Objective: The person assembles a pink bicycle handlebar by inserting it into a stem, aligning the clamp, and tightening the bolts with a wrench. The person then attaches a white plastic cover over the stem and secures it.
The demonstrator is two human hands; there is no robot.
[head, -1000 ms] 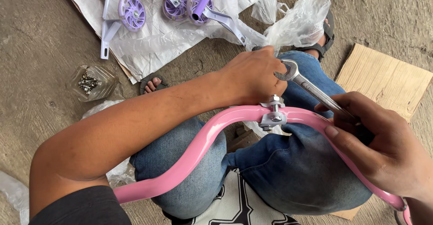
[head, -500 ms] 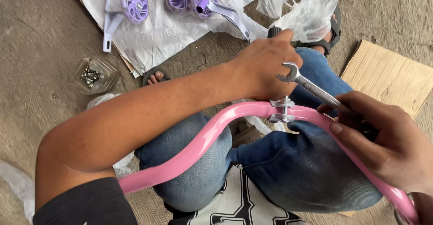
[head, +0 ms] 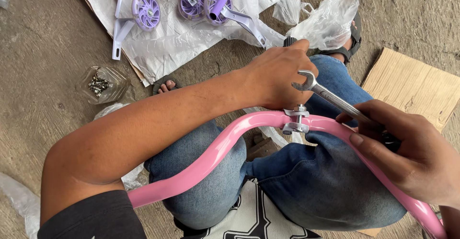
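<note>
Pink tube (head: 211, 157): a curved, glossy pink bar lies across the person's lap, over blue jeans, running from lower left to lower right; its right end is cut off at the picture's edge.
Right hand (head: 412, 153): nearest the camera at right, clenched around the handle of a silver open-ended wrench (head: 330, 97); the handle's end is hidden inside the fist.
Wrench head: its open jaw sits just above and beside the clamp, not on the bolt.
Clamp (head: 297, 119): a small silver bracket with an upright bolt on the top of the pink tube, between the two hands.
Left hand (head: 278, 76): reaches across the lap, fingers curled over something behind the clamp; what it grasps is hidden, so the grip cannot be told.
Change from half a second ago: the wrench head has lifted slightly higher above the clamp; both hands stay in much the same places.
Floor beyond: a clear packet of small screws (head: 100, 83) at left; farther off, purple training wheels (head: 146, 11) with white brackets on crumpled plastic sheeting (head: 191, 42).
Right side: a cardboard piece (head: 412, 88), partly cut off.
</note>
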